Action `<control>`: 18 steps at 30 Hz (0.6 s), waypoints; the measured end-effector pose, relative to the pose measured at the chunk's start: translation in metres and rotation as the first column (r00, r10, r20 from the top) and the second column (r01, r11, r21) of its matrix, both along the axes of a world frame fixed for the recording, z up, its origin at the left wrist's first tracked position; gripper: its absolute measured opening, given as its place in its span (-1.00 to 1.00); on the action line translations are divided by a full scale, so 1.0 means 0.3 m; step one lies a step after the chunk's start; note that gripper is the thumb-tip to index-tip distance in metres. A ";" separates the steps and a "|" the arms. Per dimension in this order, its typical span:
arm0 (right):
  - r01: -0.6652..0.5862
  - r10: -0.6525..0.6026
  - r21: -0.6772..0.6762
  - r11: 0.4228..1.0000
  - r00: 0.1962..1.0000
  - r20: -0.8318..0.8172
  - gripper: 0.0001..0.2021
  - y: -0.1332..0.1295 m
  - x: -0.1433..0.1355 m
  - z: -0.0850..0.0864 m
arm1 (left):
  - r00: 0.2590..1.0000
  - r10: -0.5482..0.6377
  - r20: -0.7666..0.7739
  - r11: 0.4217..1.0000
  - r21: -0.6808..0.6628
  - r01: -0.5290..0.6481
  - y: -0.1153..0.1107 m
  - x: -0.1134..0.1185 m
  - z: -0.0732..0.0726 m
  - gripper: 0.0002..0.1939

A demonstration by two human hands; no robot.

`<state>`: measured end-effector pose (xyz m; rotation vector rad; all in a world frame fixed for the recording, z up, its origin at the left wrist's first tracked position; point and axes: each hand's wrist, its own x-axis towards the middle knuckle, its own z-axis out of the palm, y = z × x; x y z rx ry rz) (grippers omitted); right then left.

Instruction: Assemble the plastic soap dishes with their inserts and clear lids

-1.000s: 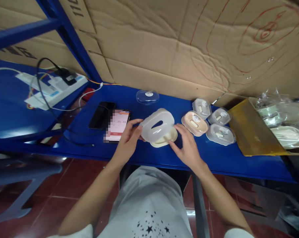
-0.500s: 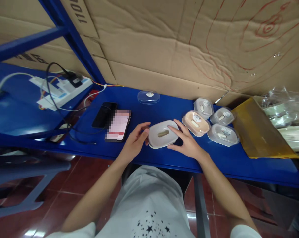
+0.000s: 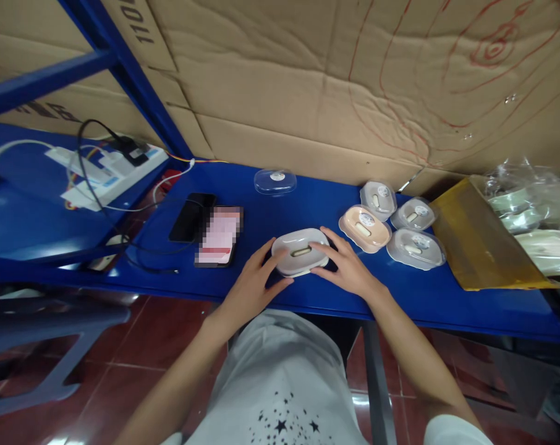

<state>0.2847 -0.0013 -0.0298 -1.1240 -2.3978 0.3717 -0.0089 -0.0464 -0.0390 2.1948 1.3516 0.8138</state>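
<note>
Both my hands hold a pale grey oval plastic dish [image 3: 292, 240] low over the front part of the blue table. My left hand [image 3: 256, 275] curves round its left end, a finger reaching over the inside and the thumb along the near rim. My right hand [image 3: 349, 266] grips the right end, one finger reaching inward. In the dish's middle is a small cream oblong piece [image 3: 301, 252]. Behind it lies a clear oval lid [image 3: 275, 183] with a round sticker. To the right sit several similar lidded dishes, one of them peach [image 3: 364, 228].
Two phones, one dark [image 3: 191, 216] and one lit [image 3: 222, 232], lie left of the dish. A power strip [image 3: 117, 176] with cables is farther left. An open carton [image 3: 479, 241] of bagged pale dishes stands at the right, and cardboard [image 3: 280, 80] walls the back.
The dish's near side now shows more, and the cream oblong piece looks raised where a flat slot-like shape showed before. My left fingers have moved over the rim to the inside.
</note>
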 end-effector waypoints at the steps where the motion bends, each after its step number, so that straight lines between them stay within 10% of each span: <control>1: 0.002 -0.002 -0.007 1.000 1.000 0.000 -0.44 -0.002 0.003 0.001 | 1.000 -0.008 -0.022 1.000 0.026 0.008 -0.001 0.003 -0.006 -0.42; 10: -0.045 0.039 0.095 0.994 0.997 0.063 -0.45 -0.007 -0.002 0.007 | 0.998 -0.036 -0.056 0.991 0.125 0.043 0.050 0.012 0.028 -0.53; 18: 0.070 -0.075 0.062 0.996 0.994 0.076 -0.41 -0.001 0.006 0.014 | 0.920 0.213 -0.330 0.977 0.041 -0.211 0.557 0.032 0.203 -0.34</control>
